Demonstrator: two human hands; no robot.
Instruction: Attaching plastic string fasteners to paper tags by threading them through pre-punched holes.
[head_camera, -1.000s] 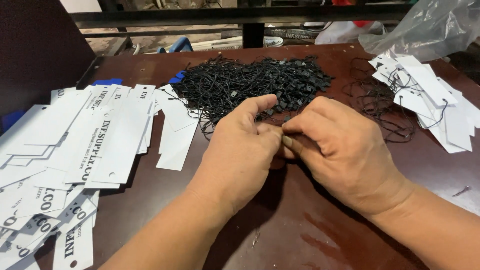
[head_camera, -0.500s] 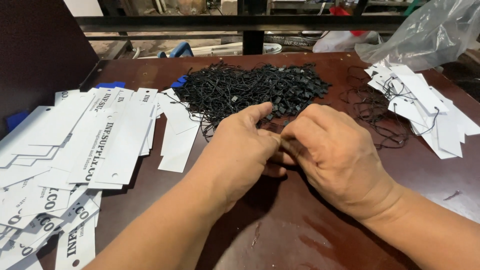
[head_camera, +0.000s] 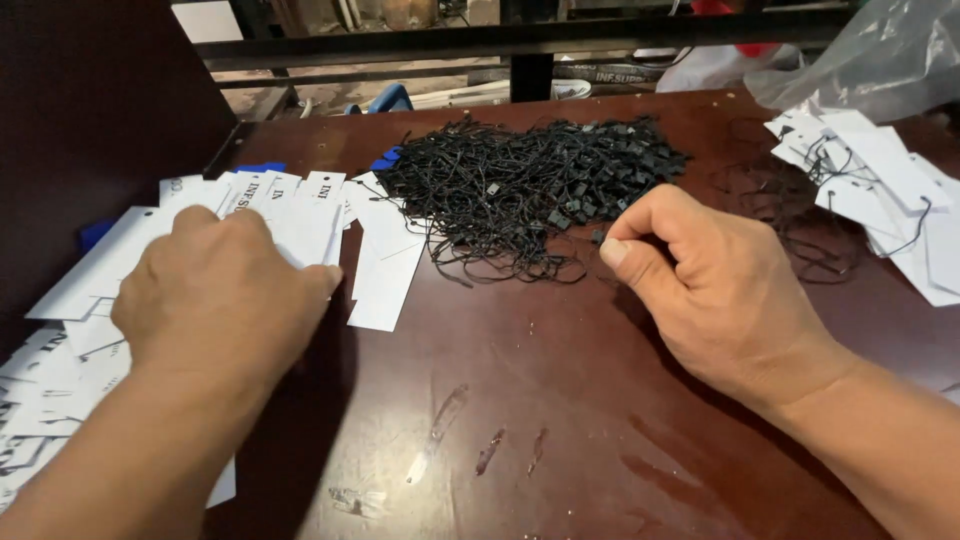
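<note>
My left hand (head_camera: 215, 300) lies palm down on the spread of white paper tags (head_camera: 310, 215) at the left. Its fingertips are hidden under the back of the hand, so I cannot tell whether it grips a tag. My right hand (head_camera: 715, 290) rests on the dark wooden table (head_camera: 520, 400) at the near edge of a heap of black string loops (head_camera: 530, 180). Its fingers are curled and the thumb is pressed to the forefinger. Nothing shows in the pinch.
More white tags with black strings threaded through them (head_camera: 880, 190) lie at the right, under a clear plastic bag (head_camera: 870, 60). Loose strings (head_camera: 770, 200) lie between that pile and the heap. A dark panel (head_camera: 90, 120) stands at the left, and a metal rail (head_camera: 520, 40) runs along the far side.
The two hands were joined in the middle of the table. My left hand has swung left onto the white tags, and my right hand has stayed by the string heap.
</note>
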